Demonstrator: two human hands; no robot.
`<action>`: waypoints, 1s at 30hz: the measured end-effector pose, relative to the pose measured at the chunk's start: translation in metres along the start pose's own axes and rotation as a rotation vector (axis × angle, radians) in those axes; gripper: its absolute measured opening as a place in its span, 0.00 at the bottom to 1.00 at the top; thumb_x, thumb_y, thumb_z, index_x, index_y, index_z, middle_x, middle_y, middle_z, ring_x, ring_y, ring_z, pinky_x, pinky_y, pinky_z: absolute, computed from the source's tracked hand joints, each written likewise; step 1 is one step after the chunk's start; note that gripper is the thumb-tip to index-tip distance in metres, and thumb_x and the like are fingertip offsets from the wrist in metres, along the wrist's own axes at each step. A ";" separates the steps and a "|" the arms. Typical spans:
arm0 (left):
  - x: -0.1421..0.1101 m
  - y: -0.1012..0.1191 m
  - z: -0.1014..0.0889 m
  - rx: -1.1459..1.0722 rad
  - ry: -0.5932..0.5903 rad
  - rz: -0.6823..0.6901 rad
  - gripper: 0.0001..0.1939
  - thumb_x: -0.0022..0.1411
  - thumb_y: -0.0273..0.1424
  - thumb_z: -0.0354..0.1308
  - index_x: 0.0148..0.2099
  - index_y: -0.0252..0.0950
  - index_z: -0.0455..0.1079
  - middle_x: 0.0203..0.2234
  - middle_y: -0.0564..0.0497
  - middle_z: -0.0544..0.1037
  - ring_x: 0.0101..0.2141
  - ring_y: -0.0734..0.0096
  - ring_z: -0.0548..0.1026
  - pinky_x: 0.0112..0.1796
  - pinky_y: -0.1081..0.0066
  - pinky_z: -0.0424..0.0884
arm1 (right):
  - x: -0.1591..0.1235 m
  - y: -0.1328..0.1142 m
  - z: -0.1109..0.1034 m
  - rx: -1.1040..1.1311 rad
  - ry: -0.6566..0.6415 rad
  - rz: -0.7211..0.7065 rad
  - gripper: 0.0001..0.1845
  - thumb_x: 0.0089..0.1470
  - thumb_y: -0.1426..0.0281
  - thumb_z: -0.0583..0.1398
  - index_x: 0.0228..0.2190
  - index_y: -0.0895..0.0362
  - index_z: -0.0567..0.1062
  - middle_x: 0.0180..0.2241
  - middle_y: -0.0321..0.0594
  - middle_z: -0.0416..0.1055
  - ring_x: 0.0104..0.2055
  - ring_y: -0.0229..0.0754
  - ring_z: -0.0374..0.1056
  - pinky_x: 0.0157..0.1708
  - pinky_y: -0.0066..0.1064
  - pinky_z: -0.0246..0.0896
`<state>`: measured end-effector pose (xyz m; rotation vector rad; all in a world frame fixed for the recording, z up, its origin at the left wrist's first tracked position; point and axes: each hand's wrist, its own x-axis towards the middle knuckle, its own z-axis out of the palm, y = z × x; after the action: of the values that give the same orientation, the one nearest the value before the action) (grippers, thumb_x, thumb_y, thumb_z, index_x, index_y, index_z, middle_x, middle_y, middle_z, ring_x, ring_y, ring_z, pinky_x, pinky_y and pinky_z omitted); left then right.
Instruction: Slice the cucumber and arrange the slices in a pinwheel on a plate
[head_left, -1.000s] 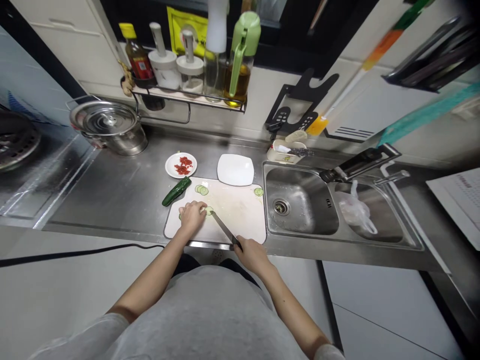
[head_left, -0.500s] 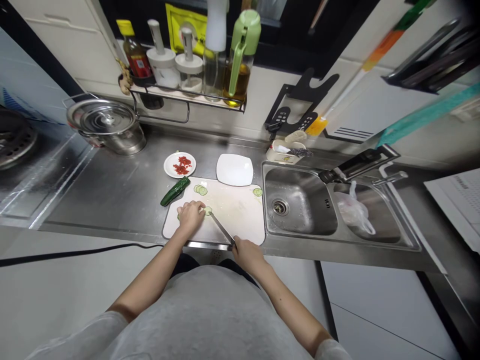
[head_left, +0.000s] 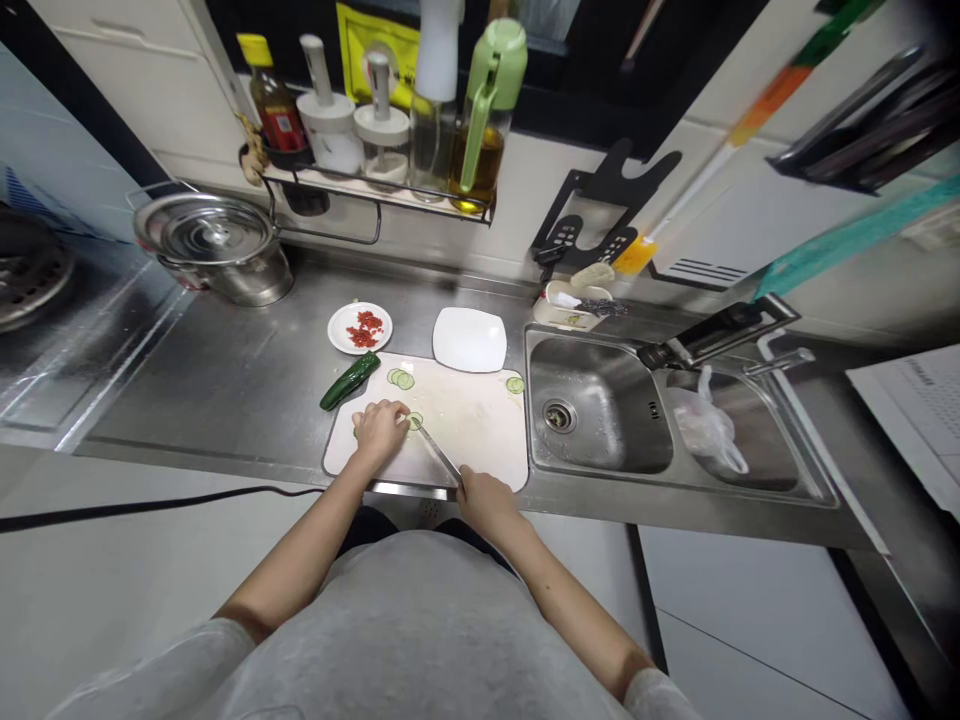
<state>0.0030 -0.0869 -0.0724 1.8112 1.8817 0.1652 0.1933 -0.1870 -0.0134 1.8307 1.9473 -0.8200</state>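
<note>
My left hand [head_left: 381, 428] is closed over a piece of cucumber on the white cutting board [head_left: 472, 435], its fingers hiding most of it. A pale green cucumber slice [head_left: 414, 422] shows just right of my fingertips, at the knife's tip. In my right hand [head_left: 486, 500] is the handle of a knife [head_left: 440, 453], its blade slanting up and left to the slice. Several cut slices [head_left: 401, 379] lie along the board's far edge, and more slices [head_left: 515, 384] at its far right corner. A dark green length of cucumber [head_left: 350, 381] rests across the board's left corner.
Behind the board stand a round plate [head_left: 339, 328] of chopped red pieces and a white square dish [head_left: 470, 340]. A double sink [head_left: 600, 400] is on the right, with a plastic bag [head_left: 705, 425] in it. A lidded steel pot [head_left: 255, 275] stands at left, below a bottle rack [head_left: 390, 190].
My right hand and the knife have shifted slightly left, with the blade's tip closer to my left fingertips. My left hand stays in nearly the same place on the cucumber.
</note>
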 end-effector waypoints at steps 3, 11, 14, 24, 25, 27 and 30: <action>0.000 0.000 0.000 -0.001 0.004 -0.002 0.11 0.58 0.35 0.54 0.43 0.45 0.73 0.43 0.49 0.76 0.48 0.54 0.67 0.46 0.56 0.55 | 0.000 -0.001 -0.002 0.000 0.007 -0.001 0.14 0.59 0.70 0.48 0.43 0.57 0.69 0.37 0.49 0.75 0.41 0.50 0.72 0.33 0.34 0.57; 0.000 0.000 0.001 -0.015 0.014 -0.008 0.12 0.58 0.34 0.54 0.46 0.45 0.71 0.43 0.48 0.76 0.48 0.55 0.67 0.46 0.57 0.55 | 0.001 -0.005 -0.005 0.001 0.006 -0.002 0.14 0.59 0.70 0.48 0.44 0.57 0.69 0.38 0.50 0.75 0.41 0.50 0.72 0.34 0.34 0.57; 0.000 0.000 0.001 -0.013 0.017 -0.008 0.13 0.58 0.34 0.54 0.46 0.45 0.71 0.42 0.49 0.77 0.47 0.55 0.67 0.46 0.57 0.55 | 0.000 -0.006 -0.006 0.003 0.011 -0.002 0.14 0.59 0.70 0.48 0.44 0.58 0.69 0.38 0.50 0.75 0.41 0.51 0.72 0.33 0.34 0.58; 0.001 -0.001 0.002 -0.014 0.012 -0.020 0.12 0.57 0.35 0.55 0.45 0.45 0.71 0.41 0.49 0.77 0.47 0.54 0.68 0.45 0.57 0.55 | 0.004 -0.005 -0.003 0.009 -0.005 0.008 0.14 0.60 0.70 0.48 0.44 0.57 0.69 0.38 0.50 0.75 0.41 0.49 0.72 0.34 0.34 0.58; 0.002 -0.001 0.002 -0.015 0.010 -0.021 0.12 0.57 0.35 0.55 0.45 0.45 0.71 0.41 0.49 0.77 0.47 0.55 0.68 0.45 0.57 0.55 | 0.005 -0.005 -0.003 0.010 -0.004 0.008 0.14 0.60 0.70 0.48 0.44 0.57 0.69 0.38 0.50 0.75 0.41 0.49 0.72 0.34 0.34 0.58; 0.002 -0.001 0.002 -0.016 0.009 -0.025 0.12 0.57 0.35 0.55 0.45 0.46 0.71 0.41 0.50 0.77 0.48 0.55 0.68 0.45 0.57 0.56 | 0.006 -0.005 -0.003 0.011 -0.002 0.005 0.15 0.60 0.70 0.48 0.44 0.57 0.69 0.38 0.50 0.75 0.41 0.49 0.72 0.34 0.34 0.58; 0.002 -0.001 0.002 -0.014 0.008 -0.029 0.12 0.57 0.35 0.55 0.45 0.46 0.71 0.41 0.50 0.77 0.48 0.54 0.68 0.45 0.57 0.56 | 0.006 -0.005 -0.003 0.012 -0.007 0.006 0.14 0.60 0.70 0.48 0.44 0.57 0.69 0.38 0.49 0.75 0.40 0.49 0.72 0.33 0.34 0.58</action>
<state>0.0030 -0.0856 -0.0754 1.7753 1.9068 0.1744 0.1885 -0.1798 -0.0139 1.8373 1.9357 -0.8364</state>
